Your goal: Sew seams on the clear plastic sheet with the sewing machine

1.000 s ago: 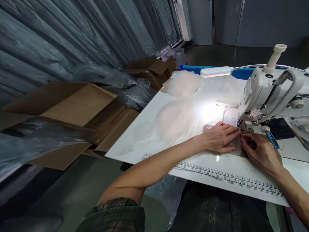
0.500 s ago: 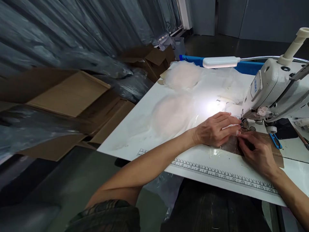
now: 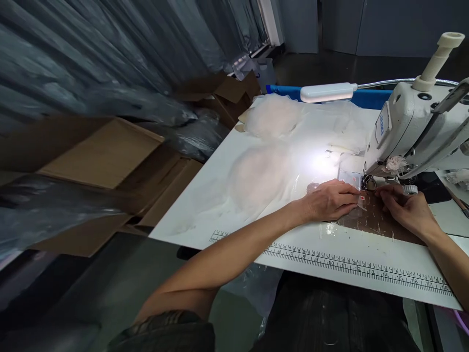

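Note:
My left hand [image 3: 331, 201] lies flat on the white sewing table [image 3: 278, 244], its fingertips pressing a small sheer piece of fabric [image 3: 361, 204] just in front of the needle. My right hand [image 3: 406, 210] rests to the right of the needle on a brown taped patch [image 3: 370, 222], fingers curled and pinching at the same piece. The white sewing machine [image 3: 410, 129] stands above both hands, with its presser foot [image 3: 366, 183] between them. Whether the fabric sits under the foot I cannot tell.
A lamp [image 3: 328, 92] on a flexible neck lights the table. Pale pink sheer pieces [image 3: 262, 173] lie in heaps left of the machine. A printed ruler [image 3: 351, 269] runs along the near edge. Open cardboard boxes [image 3: 106, 161] and grey plastic sheeting [image 3: 91, 58] stand at the left.
My right hand has moved up and right, from in front of the needle to beside the presser foot. My left hand has flattened and stayed at the fabric. The view shifted slightly.

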Demonstrator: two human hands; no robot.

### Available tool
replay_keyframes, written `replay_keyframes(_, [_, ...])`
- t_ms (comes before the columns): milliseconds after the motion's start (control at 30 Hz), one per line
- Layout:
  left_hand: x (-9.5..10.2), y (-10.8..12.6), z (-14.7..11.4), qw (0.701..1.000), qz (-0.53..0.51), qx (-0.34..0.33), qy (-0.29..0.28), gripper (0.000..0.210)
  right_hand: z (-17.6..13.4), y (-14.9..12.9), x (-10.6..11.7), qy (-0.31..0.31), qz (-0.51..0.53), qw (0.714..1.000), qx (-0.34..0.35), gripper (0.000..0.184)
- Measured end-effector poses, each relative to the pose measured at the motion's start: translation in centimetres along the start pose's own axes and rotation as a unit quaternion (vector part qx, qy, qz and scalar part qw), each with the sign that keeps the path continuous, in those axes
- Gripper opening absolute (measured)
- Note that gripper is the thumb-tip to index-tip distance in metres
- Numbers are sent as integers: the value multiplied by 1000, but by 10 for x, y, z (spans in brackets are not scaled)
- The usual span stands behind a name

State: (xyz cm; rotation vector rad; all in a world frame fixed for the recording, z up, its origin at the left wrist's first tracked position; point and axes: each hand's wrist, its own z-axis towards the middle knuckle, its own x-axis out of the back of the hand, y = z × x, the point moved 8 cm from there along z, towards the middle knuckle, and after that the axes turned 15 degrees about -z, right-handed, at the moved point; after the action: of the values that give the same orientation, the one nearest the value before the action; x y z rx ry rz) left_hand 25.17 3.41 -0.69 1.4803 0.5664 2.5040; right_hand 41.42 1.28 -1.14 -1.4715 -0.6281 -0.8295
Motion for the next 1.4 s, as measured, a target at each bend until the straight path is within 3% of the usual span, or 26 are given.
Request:
replay_keyframes(100, [7, 7, 0, 999, 23, -18, 15, 26, 2, -8, -2, -31, -43, 997, 47, 32])
replay_keyframes(233, [12, 8, 2, 996, 83, -10, 11, 26, -2, -19, -7, -18, -135, 983, 121, 39])
replay_keyframes(400, [7, 7, 2, 997, 72, -26, -17, 28, -10, -26, -22, 6, -270, 938, 219, 43])
replay_keyframes(533, [6, 5, 1, 997, 57, -36, -25, 25, -12, -27, -29, 8, -336, 910, 242, 45])
replay_keyframes(900, [18, 10, 1, 991, 70, -110, 37, 17, -16, -29, -28, 15, -369, 899, 234, 43])
replay_keyframes(1133, [8, 1, 0, 993, 73, -95, -22, 22, -18, -26, -22, 45, -317, 910, 264, 42])
replay_keyframes(1400, [10, 7, 1, 994, 76, -79, 2, 24, -22, -35, -19, 69, -316, 902, 286, 38])
